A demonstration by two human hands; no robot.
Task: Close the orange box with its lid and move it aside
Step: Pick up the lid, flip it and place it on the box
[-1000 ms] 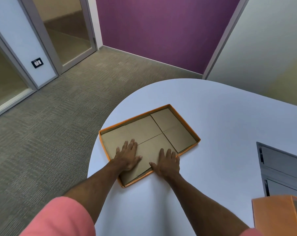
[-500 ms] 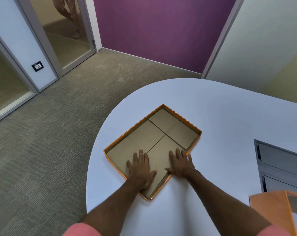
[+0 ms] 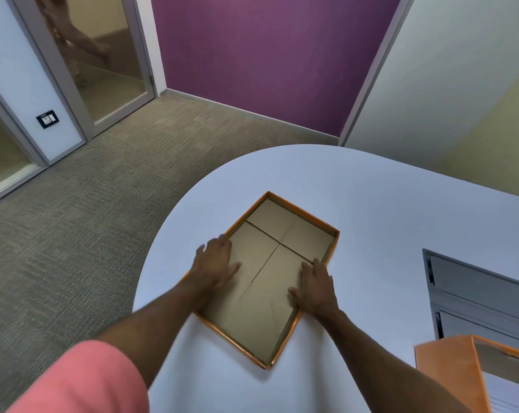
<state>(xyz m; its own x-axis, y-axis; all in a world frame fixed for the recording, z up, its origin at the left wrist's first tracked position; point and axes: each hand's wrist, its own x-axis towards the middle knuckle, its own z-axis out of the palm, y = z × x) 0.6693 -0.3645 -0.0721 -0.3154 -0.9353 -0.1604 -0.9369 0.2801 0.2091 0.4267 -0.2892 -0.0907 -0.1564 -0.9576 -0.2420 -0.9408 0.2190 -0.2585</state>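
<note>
A shallow orange lid [image 3: 335, 234] lies upside down on the white table [image 3: 371, 189], its brown cardboard inside facing up. It sits at a slant, one corner pointing toward me. My left hand [image 3: 215, 263] lies over its left long rim, thumb inside and fingers across the edge. On the opposite long rim rests my right hand [image 3: 315, 286], held the same way. The deeper orange box [image 3: 443, 374] stands open at the bottom right, cut off by the frame, with white paper showing inside.
A grey hatch panel [image 3: 475, 293] is set into the table on the right, just behind the orange box. The table's rounded edge runs close to the lid's left side, with carpet [image 3: 88, 219] below. A person walks behind the glass door [image 3: 82, 49].
The lid has turned counterclockwise on the table, from lying crosswise to pointing away from me. Both hands shifted from its near edge to its two long sides.
</note>
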